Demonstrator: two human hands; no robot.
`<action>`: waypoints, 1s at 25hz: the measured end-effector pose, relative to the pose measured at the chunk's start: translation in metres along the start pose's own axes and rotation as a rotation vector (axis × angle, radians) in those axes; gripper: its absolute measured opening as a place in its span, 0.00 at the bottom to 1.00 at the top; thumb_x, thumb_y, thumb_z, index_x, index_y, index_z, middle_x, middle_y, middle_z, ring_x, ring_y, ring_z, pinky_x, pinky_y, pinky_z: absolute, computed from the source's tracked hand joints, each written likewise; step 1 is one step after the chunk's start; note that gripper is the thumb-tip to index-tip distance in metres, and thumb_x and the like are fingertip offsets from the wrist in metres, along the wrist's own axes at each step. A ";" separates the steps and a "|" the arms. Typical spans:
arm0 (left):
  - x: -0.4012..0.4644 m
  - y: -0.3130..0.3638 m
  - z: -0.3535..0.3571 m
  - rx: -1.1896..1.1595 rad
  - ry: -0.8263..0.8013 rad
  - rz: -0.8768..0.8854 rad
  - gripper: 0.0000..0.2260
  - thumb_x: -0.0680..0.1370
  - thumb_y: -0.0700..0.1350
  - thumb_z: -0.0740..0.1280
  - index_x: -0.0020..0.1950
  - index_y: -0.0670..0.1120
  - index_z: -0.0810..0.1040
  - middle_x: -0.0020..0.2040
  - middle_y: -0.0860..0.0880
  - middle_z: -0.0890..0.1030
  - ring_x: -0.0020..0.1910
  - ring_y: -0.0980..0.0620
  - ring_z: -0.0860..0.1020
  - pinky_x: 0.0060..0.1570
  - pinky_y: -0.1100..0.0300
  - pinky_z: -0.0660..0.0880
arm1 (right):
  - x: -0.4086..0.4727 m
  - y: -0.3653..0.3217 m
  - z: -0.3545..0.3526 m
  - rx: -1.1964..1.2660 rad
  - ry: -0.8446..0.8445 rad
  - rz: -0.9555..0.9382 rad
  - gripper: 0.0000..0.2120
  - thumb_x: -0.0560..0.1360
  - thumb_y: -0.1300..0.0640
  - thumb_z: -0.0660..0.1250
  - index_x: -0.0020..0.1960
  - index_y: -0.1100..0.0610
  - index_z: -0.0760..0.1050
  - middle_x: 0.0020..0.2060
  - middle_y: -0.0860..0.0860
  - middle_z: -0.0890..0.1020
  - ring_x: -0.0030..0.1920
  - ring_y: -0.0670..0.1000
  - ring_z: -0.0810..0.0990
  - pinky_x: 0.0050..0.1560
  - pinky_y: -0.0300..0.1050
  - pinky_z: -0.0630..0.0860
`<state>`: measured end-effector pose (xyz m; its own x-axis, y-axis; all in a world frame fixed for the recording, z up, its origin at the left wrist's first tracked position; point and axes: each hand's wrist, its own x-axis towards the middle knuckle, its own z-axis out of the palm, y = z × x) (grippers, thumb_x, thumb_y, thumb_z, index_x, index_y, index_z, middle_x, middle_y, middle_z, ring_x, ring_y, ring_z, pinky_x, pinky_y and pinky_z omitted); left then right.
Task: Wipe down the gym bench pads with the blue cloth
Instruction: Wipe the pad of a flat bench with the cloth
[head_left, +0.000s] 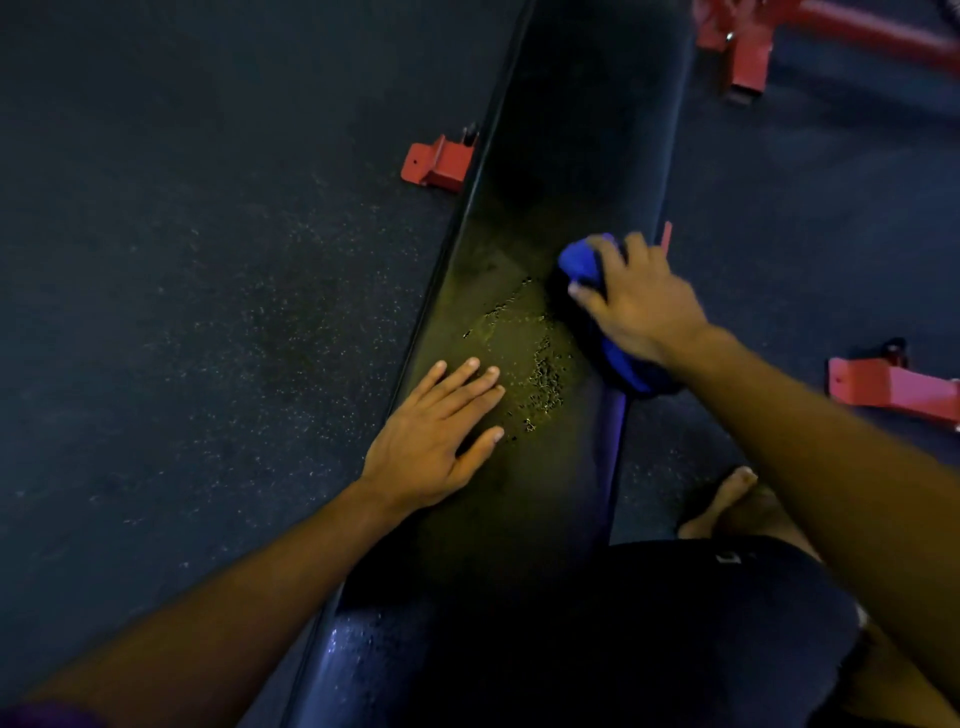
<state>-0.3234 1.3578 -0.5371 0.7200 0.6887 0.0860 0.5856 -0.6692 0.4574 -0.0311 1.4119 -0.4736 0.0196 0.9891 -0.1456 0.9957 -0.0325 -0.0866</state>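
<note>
Floor: dark speckled rubber gym flooring (182, 312), dim light.
Pad: long black vinyl bench pad (545, 208) I'm working, cracked worn patch (524, 358) mid-length.
Cloth: bunched blue cloth (605, 312) on pad's right edge.
Right hand (641, 301): gripping cloth.
Left hand (441, 431): flat, fingers straight, bracing pad's left edge.
Risk: I judge cloth could snag cracked vinyl, or slide off the edge.
Beyond: red steel frame feet (439, 163) either side.

From my feed, both forearms are bare, with no sleeves, watch or rings on the left hand (434, 441) or right hand (641, 301). I see black shorts (701, 623) carrying a small pale mark, and a bare foot (719, 506) at near right.
</note>
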 end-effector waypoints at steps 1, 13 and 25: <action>0.001 0.000 -0.003 -0.005 -0.012 0.004 0.25 0.85 0.59 0.51 0.76 0.47 0.72 0.78 0.48 0.70 0.80 0.51 0.61 0.79 0.45 0.58 | -0.007 -0.002 0.009 -0.075 0.000 -0.020 0.34 0.79 0.32 0.51 0.78 0.52 0.57 0.65 0.61 0.68 0.60 0.63 0.70 0.54 0.61 0.76; -0.034 0.005 0.001 0.082 -0.071 0.003 0.29 0.84 0.58 0.56 0.81 0.43 0.64 0.82 0.47 0.60 0.83 0.48 0.54 0.81 0.47 0.52 | 0.064 -0.056 0.021 0.029 0.121 -0.166 0.28 0.80 0.37 0.58 0.76 0.46 0.64 0.68 0.58 0.67 0.62 0.59 0.72 0.51 0.57 0.79; -0.032 0.004 0.005 0.086 -0.016 0.036 0.27 0.84 0.56 0.58 0.79 0.42 0.67 0.81 0.46 0.63 0.82 0.48 0.58 0.81 0.47 0.54 | 0.024 0.019 0.033 0.071 0.203 -0.167 0.26 0.76 0.47 0.63 0.73 0.50 0.69 0.63 0.65 0.72 0.54 0.66 0.74 0.54 0.63 0.75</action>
<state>-0.3425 1.3317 -0.5425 0.7467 0.6595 0.0863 0.5884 -0.7154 0.3768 -0.0143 1.4299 -0.5117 -0.1191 0.9899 0.0764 0.9780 0.1303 -0.1629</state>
